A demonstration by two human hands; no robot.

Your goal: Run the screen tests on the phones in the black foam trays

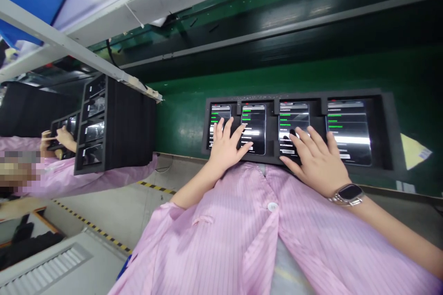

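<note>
A black foam tray [384,138] lies on the green bench in front of me, with several smartphones in its slots, their screens lit with green and white text. Fingers spread, my left hand [224,147] rests over the leftmost phone [221,111], its thumb and forefinger reaching the second phone [256,136]. My right hand [316,159] is spread too, above the third phone [294,115] and the gap beside it. One of its fingers reaches the left edge of the rightmost phone [349,122]. On the right wrist sits a smartwatch [349,192]. Neither hand grips anything.
To the left stands a tall stack of black foam trays [128,129], phones in the top one. Beyond it a co-worker's hands [62,138] are over another tray. A yellow paper [415,151] lies at right. A metal frame bar [79,50] crosses the upper left.
</note>
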